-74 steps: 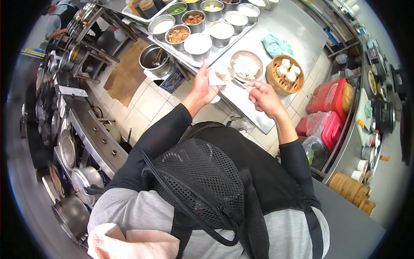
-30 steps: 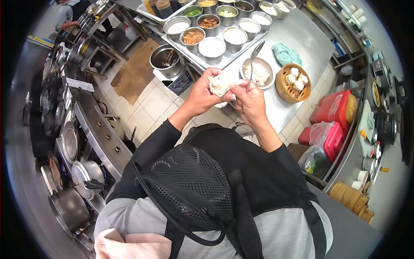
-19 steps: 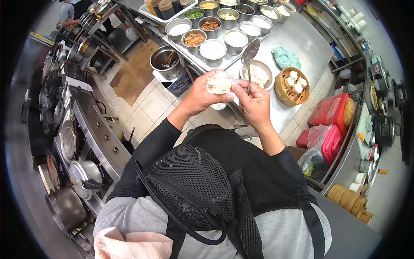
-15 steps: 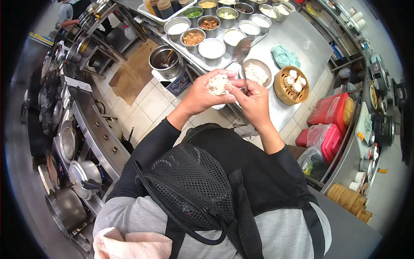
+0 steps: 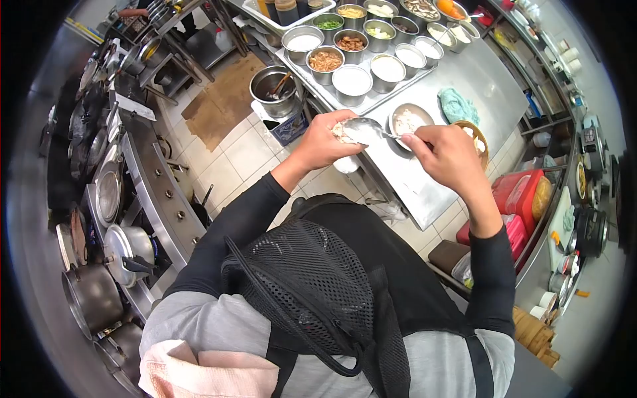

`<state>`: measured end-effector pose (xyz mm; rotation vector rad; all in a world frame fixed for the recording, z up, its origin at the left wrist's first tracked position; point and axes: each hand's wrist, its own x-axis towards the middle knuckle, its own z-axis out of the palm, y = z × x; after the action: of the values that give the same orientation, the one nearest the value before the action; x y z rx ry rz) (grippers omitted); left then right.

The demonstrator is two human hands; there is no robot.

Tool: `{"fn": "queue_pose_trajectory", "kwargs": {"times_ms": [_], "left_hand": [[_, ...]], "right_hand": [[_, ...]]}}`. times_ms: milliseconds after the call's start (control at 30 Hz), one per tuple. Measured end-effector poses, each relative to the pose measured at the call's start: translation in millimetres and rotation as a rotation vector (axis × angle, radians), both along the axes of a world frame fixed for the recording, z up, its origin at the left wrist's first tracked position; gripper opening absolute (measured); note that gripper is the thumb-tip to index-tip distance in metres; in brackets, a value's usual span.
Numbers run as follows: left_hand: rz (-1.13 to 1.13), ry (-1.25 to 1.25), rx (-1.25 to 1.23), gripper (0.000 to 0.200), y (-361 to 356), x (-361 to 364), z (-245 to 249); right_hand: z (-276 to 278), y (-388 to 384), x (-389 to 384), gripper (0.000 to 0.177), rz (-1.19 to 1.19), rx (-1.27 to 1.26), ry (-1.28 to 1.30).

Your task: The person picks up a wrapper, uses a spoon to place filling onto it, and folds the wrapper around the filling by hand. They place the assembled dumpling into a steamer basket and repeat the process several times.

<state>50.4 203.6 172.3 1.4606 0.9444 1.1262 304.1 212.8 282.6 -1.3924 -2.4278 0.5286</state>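
Note:
A pale, lumpy piece of food [image 5: 342, 132] rests in my left hand [image 5: 322, 140], whose fingers curl round it. My right hand [image 5: 446, 152] is closed on the handle of a metal spoon [image 5: 364, 128]. The bowl of the spoon lies against the food at my left fingers. Just behind my right hand is a round metal bowl [image 5: 398, 110] with a pale chopped mixture in it. A bamboo steamer [image 5: 483, 136] with white pieces inside is partly hidden by my right hand.
Several metal tins of ingredients stand on a tray [image 5: 369, 100] at the back. A green cloth [image 5: 458, 106] lies on the steel table [image 5: 424, 205]. A pot [image 5: 273, 91] is at the left of the table. Far off at the upper left, a person's arm [image 5: 136, 12] shows.
My right hand has moved right, away from my left fingers, and the spoon's bowl has come down onto the food. The view has shifted, so the table appears farther right.

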Motion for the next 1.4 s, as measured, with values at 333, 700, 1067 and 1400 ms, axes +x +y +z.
{"fn": "queue_pose_trajectory", "kwargs": {"times_ms": [333,700,1067,1400], "left_hand": [[0.044,0.147,0.082,0.021,0.5,-6.1,-15.7],[-0.120,-0.136,-0.213,0.056,-6.1,-25.4,-19.1],[0.019,-0.033,-0.172,0.029,8.7,-15.6,-12.7],[0.117,0.018,-0.014,0.022,3.2,-9.0,-10.3]], "right_hand": [[28.6,18.0,-31.8,0.031,0.212,0.405,-0.263],[39.6,42.4,-11.3,0.036,-0.030,0.145,-0.257],[-1.1,33.3,-7.5,0.040,-0.022,0.109,-0.034],[4.0,35.6,-40.2,0.030,0.280,0.525,-0.266]]}}
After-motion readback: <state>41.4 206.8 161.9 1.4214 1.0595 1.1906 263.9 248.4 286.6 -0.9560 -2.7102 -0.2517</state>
